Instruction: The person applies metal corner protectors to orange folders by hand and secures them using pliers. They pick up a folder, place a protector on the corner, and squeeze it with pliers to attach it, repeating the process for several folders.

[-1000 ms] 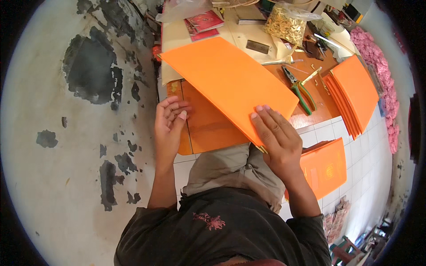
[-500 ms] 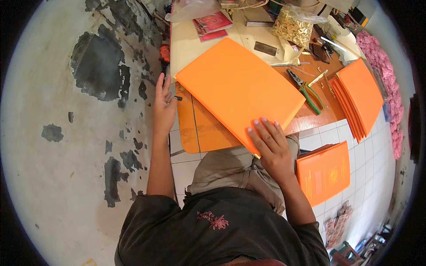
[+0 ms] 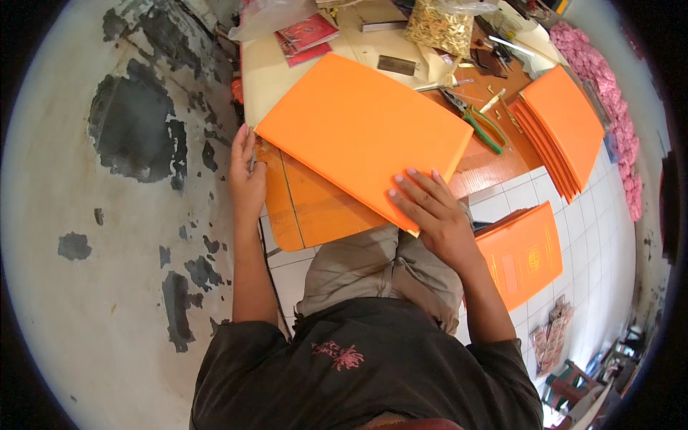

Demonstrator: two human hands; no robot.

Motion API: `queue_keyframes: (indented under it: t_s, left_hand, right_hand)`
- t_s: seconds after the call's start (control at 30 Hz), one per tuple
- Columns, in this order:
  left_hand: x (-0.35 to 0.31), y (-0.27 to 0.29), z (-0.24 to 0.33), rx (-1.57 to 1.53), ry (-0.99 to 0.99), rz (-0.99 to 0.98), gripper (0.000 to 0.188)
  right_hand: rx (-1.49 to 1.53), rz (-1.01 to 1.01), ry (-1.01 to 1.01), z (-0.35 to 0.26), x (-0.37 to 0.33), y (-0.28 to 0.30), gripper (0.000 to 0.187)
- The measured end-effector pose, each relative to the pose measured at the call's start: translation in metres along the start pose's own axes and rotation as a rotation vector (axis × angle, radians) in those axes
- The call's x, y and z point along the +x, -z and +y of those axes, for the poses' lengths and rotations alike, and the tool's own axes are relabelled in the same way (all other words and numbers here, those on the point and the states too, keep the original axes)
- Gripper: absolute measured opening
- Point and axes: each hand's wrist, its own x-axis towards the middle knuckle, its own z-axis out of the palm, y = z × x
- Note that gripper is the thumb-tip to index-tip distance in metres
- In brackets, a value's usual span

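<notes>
A large orange folder cover (image 3: 365, 140) lies aslant on the wooden table, with gold metal pieces at its left and near corners. My right hand (image 3: 433, 215) rests on its near right part, fingers spread flat. Beside the left corner is my left hand (image 3: 248, 179), fingers stretched upward and thumb apart. A small dark piece shows in the gap by that thumb; its kind and whether I touch it are unclear. Pliers (image 3: 476, 122) with green and orange handles lie right of the cover.
A stack of orange folders (image 3: 566, 122) stands at the table's right edge, and more orange folders (image 3: 519, 254) sit lower beside my leg. Farther back are a bag of gold metal pieces (image 3: 441, 29), red booklets (image 3: 308, 36) and a dark flat bar (image 3: 396, 65). A peeling wall (image 3: 64, 179) rises at left.
My left hand has come closer to the cover's left corner and the small dark piece there. The right hand stays flat on the cover. The whole view has shifted, moving the table leftward.
</notes>
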Motion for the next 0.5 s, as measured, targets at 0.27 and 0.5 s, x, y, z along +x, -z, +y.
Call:
queue_keyframes:
  t_s: [0.27, 0.5]
  left_hand:
    - [0.004, -0.004, 0.007, 0.178, -0.001, 0.072, 0.059]
    - [-0.018, -0.043, 0.053, 0.597, -0.350, -0.044, 0.051]
  right_hand:
    - [0.113, -0.055, -0.060, 0.007, 0.005, 0.013, 0.074]
    - [0.145, 0.059, -0.281, 0.020, -0.028, 0.017, 0.076]
